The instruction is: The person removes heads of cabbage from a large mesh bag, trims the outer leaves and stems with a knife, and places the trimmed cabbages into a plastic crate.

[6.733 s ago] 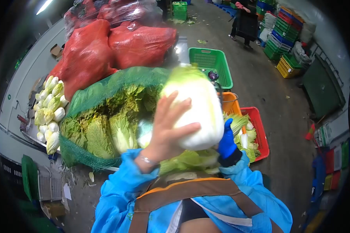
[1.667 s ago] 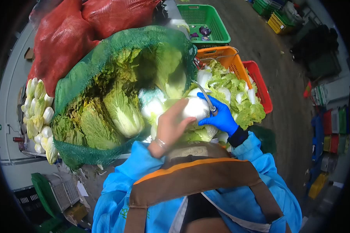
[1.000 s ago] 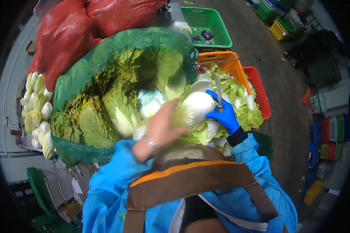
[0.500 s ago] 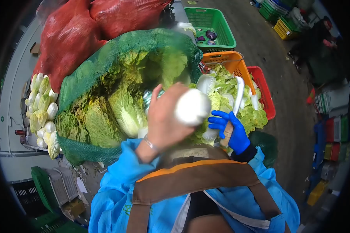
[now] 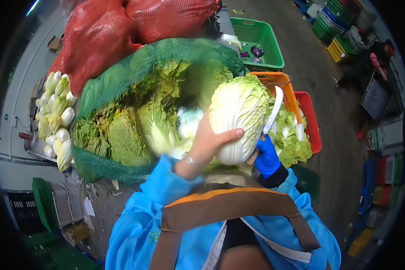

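A large pale green napa cabbage (image 5: pixel 238 112) is gripped by my bare left hand (image 5: pixel 209 143), its white base toward me and its leafy end away. My right hand (image 5: pixel 267 158), in a blue glove, is closed around the handle of a knife (image 5: pixel 273 110). The curved blade points up and away, just right of the cabbage. Partly behind the cabbage, a green mesh bag (image 5: pixel 105 83) lies open with napa cabbages (image 5: pixel 155 128) inside, several with yellowed or brown outer leaves.
An orange crate (image 5: pixel 294 96) and a red crate (image 5: pixel 317 130) stand at right, near loose trimmed leaves (image 5: pixel 292 144). Beyond is a green crate (image 5: pixel 274 45) with purple pieces. Red mesh sacks (image 5: pixel 94 40) and stacked trimmed cabbages (image 5: pixel 54 114) are at left. A person (image 5: pixel 375 63) stands far right.
My left hand has turned the cabbage from base-on to a side view with its leaves away from me. The right hand's fingers have closed around the knife handle. The camera view has shifted slightly.
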`<control>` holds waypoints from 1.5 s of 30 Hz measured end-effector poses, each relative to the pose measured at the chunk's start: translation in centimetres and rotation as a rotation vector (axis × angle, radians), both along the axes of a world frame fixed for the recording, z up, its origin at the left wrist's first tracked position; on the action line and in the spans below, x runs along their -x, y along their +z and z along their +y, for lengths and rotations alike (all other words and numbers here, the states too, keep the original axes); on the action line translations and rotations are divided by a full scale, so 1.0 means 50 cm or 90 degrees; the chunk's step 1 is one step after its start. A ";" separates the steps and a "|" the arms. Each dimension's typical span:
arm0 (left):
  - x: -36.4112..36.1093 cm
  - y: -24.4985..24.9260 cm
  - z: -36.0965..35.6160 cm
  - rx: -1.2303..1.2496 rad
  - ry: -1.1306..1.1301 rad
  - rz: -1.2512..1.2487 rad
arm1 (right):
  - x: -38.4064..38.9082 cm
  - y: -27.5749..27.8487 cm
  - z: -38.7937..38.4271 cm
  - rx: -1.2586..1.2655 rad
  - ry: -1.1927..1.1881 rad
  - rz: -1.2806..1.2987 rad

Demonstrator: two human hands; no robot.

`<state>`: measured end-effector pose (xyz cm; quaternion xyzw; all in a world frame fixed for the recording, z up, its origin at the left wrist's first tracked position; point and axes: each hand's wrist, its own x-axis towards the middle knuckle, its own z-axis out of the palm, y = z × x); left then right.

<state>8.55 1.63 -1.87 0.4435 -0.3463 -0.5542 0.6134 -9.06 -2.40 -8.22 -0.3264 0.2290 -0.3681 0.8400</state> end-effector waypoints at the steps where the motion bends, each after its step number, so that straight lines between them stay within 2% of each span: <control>1: 0.004 0.003 0.001 0.000 0.001 -0.001 | 0.003 -0.012 0.000 -0.056 -0.012 -0.080; 3: 0.019 0.003 0.018 0.015 0.023 0.148 | 0.015 -0.023 -0.003 -0.092 0.041 -0.142; 4: 0.021 -0.011 0.020 0.007 0.018 0.073 | 0.020 -0.032 -0.005 -0.078 0.068 -0.072; 5: 0.023 -0.018 0.023 0.009 0.015 0.073 | 0.021 -0.040 -0.010 -0.061 0.095 -0.003; 7: 0.019 -0.024 0.024 0.091 0.030 -0.076 | 0.014 -0.047 -0.002 -0.089 0.064 -0.029; 8: -0.002 0.000 0.016 0.085 -0.018 -0.082 | 0.019 -0.040 -0.001 -0.061 0.064 -0.022; 9: -0.029 0.002 0.001 0.106 -0.002 -0.200 | 0.025 -0.038 0.003 -0.035 0.063 -0.015; 11: -0.057 0.033 -0.016 -0.068 -0.131 -0.062 | 0.038 -0.038 -0.004 -0.013 0.066 0.022; 15: -0.074 0.067 -0.026 -0.145 -0.171 -0.133 | 0.051 -0.024 0.004 0.056 0.116 0.110; 17: -0.066 0.061 -0.019 -0.030 -0.079 -0.398 | 0.055 -0.036 0.012 0.019 0.090 0.122; 19: -0.059 0.057 -0.017 -0.048 -0.042 -0.329 | 0.053 -0.034 0.001 0.030 0.089 0.119; 21: -0.081 0.062 -0.030 -0.018 -0.116 -0.378 | 0.051 -0.026 0.006 0.068 0.093 0.142; 23: -0.096 0.091 -0.046 -0.068 -0.232 -0.362 | 0.050 -0.015 0.008 0.055 0.119 0.144; 25: -0.095 0.083 -0.064 -0.154 -0.237 -0.297 | 0.046 -0.019 0.003 0.053 0.145 0.105; 27: -0.076 0.081 -0.059 -0.132 -0.188 -0.245 | 0.059 -0.063 0.005 0.026 0.166 0.106; 30: -0.044 0.026 -0.051 0.022 0.077 -0.360 | 0.061 -0.114 -0.003 -0.029 0.236 0.169; 31: -0.041 0.014 -0.051 0.093 0.171 -0.384 | 0.049 -0.096 0.006 -0.014 0.184 0.116; 33: -0.050 0.018 -0.049 0.133 0.202 -0.488 | 0.051 -0.079 0.014 -0.017 0.158 0.121; 36: -0.043 0.011 -0.055 0.189 0.231 -0.294 | 0.059 -0.089 0.008 -0.034 0.201 0.092; 37: -0.045 0.036 -0.038 0.131 0.226 -0.397 | 0.060 -0.098 0.011 -0.035 0.200 0.094; 39: -0.037 0.044 -0.024 0.185 0.290 -0.431 | 0.048 -0.108 0.018 -0.104 0.137 0.039; 41: -0.036 0.056 -0.004 0.222 0.273 -0.319 | 0.034 -0.103 0.015 -0.036 0.131 0.028; 42: -0.034 0.079 0.010 0.179 0.195 -0.160 | 0.031 -0.104 0.016 -0.080 0.086 0.029; 43: -0.040 0.101 0.021 0.147 0.077 -0.053 | 0.037 -0.109 0.022 -0.131 0.039 0.033; 45: -0.057 0.109 0.043 0.085 -0.188 -0.085 | 0.049 -0.130 0.004 -0.170 0.035 0.031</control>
